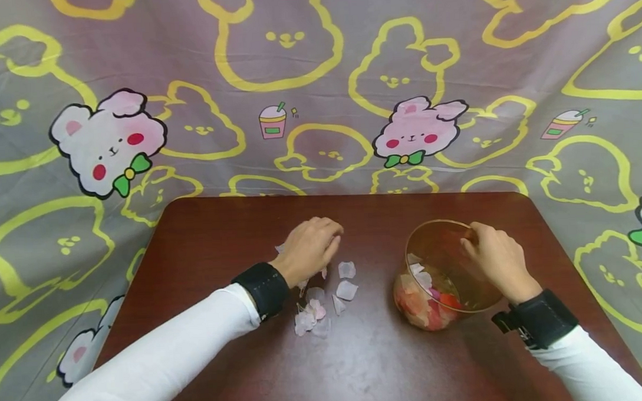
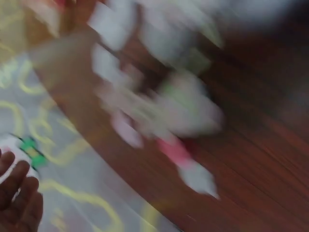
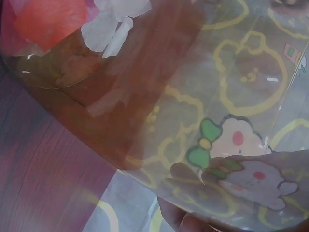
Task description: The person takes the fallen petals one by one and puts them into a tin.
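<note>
Right hand grips the far rim of the clear plastic cup, fingers curled over the edge. The cup sits on the brown table right of centre and seems tilted toward the person, with red, orange and white petals piled in its bottom.

Left hand is over the loose pale petals scattered mid-table, fingers curled down. Whether it pinches a petal I cannot tell; the left wrist view is badly blurred.

Risks, as I judge them:
- Cup is light and held only by the rim. A tug or a slip of the grip could roll it and spill the contents.
- Petals are thin and flat on the wood. Fingers may slide over them or pick up several.
- A sleeve sweeping low could brush the loose ones about.
</note>
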Demonstrator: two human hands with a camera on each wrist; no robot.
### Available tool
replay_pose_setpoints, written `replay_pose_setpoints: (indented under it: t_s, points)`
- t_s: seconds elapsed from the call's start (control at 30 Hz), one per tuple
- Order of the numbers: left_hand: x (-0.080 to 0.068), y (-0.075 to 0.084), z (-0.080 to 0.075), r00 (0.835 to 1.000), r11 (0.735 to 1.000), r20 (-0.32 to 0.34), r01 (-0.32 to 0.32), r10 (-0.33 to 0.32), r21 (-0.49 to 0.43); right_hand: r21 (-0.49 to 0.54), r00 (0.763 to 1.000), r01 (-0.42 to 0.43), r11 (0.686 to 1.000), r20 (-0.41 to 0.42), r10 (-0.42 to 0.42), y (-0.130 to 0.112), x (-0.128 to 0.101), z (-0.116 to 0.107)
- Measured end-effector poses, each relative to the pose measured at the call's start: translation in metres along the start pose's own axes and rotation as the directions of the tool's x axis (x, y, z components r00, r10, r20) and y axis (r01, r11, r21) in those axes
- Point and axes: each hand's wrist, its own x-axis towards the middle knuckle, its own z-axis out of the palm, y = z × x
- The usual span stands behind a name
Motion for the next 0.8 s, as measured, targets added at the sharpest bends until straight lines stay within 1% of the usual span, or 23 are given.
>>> replay_pose_setpoints:
  t_s: [0.1,0.17,0.27,0.37,0.43,0.53,0.67,0.8]
  points:
    - [-0.009,-0.031,0.004,0.999,0.997,0.009,0.043,-0.044,0.061,0.002,1.0,-0.002,1.0,0.003,0.002,0.0,0.0,0.0]
    - [-0.016,-0.048,0.007,0.997,0.992,0.032,0.068,-0.072,0.103,0.002,1.0,-0.005,1.0,0.004,0.005,0.0,0.0,0.0]
    - [-0.026,-0.068,0.011,0.989,0.98,0.093,0.095,-0.113,0.174,0.0,1.0,-0.007,1.0,0.001,0.007,-0.001,0.0,-0.001]
    - [-0.038,-0.082,0.015,0.972,0.962,0.167,0.122,-0.165,0.246,-0.004,1.0,-0.014,1.0,0.002,0.014,-0.001,0.001,-0.001]
    - [-0.045,-0.09,0.019,0.961,0.95,0.196,0.138,-0.197,0.282,-0.005,1.0,-0.02,1.0,0.008,0.02,-0.002,0.001,-0.001]
    - [-0.053,-0.097,0.024,0.948,0.937,0.212,0.167,-0.239,0.307,-0.007,1.0,-0.025,1.0,0.014,0.025,-0.002,0.002,-0.001]
    - [-0.056,-0.1,0.031,0.94,0.927,0.228,0.171,-0.256,0.334,-0.012,1.0,-0.018,1.0,0.004,0.018,-0.001,0.002,-0.002]
    - [-0.054,-0.099,0.035,0.941,0.919,0.227,0.158,-0.251,0.36,-0.014,1.0,-0.02,1.0,0.01,0.02,-0.001,0.003,-0.002]
